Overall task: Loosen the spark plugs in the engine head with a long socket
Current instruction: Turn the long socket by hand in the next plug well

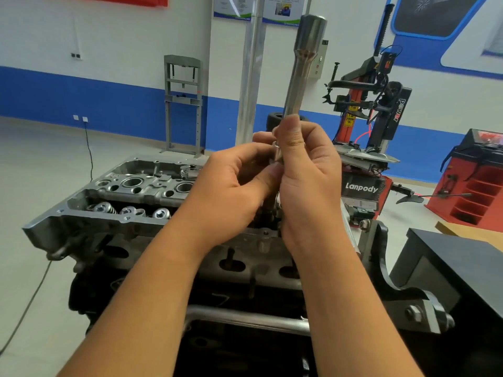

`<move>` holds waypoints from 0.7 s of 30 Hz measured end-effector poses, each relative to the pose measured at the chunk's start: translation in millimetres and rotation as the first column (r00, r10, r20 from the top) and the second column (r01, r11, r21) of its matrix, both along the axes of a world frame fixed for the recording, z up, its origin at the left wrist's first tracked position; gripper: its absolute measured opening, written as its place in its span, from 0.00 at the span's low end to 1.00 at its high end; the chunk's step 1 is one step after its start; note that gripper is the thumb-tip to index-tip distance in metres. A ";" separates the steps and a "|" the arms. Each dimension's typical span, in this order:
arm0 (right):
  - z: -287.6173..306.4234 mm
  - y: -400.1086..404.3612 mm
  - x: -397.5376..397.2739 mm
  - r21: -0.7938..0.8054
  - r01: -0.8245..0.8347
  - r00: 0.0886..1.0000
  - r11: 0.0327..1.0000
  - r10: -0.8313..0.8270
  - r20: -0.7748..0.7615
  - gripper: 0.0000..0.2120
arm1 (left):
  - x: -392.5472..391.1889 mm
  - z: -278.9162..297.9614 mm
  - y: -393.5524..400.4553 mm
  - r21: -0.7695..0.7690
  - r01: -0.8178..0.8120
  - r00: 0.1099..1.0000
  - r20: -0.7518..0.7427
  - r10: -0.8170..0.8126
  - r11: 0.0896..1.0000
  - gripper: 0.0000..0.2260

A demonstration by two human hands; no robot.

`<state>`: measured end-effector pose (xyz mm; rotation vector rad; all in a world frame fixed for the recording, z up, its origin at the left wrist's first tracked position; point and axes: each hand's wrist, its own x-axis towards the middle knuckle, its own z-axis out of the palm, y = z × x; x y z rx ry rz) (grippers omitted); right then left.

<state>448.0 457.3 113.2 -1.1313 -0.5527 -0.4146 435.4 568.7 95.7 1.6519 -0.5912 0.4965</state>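
Note:
My right hand (304,170) grips the lower end of a long steel socket (303,66), which stands almost upright with its wide end at the top, raised above the engine. My left hand (234,183) is closed on a small silver piece (277,151) at the socket's lower end, pressed against my right hand. What that piece is cannot be told. Below the hands lies the aluminium engine head (114,197) on its stand, with round plug wells and valve springs showing on its left half. My hands hide its right half.
A black tool cabinet (451,262) stands at the right, behind the stand's black bracket (394,281). A red and black tyre changer (373,115) and a red balancer (479,180) are behind. A grey press frame (182,104) and a steel pillar (251,77) stand farther back. A cable (27,308) crosses the floor.

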 end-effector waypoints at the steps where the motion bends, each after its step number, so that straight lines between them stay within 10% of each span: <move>1: 0.3 -0.1 0.1 0.008 -0.007 1.000 1.000 0.007 -0.009 0.17 | -0.1 0.5 0.3 0.011 0.027 1.000 -0.012 -0.026 1.000 0.11; 9: 1.8 1.9 -1.0 0.040 -0.037 0.997 0.999 0.039 -0.062 0.15 | 0.7 -3.3 -4.9 -0.045 -0.167 0.984 0.057 0.170 0.985 0.08; 21: -2.4 0.6 3.3 0.039 -0.041 0.999 0.998 0.040 0.003 0.12 | -0.5 -0.7 -0.2 0.016 -0.035 0.999 0.028 0.034 0.999 0.13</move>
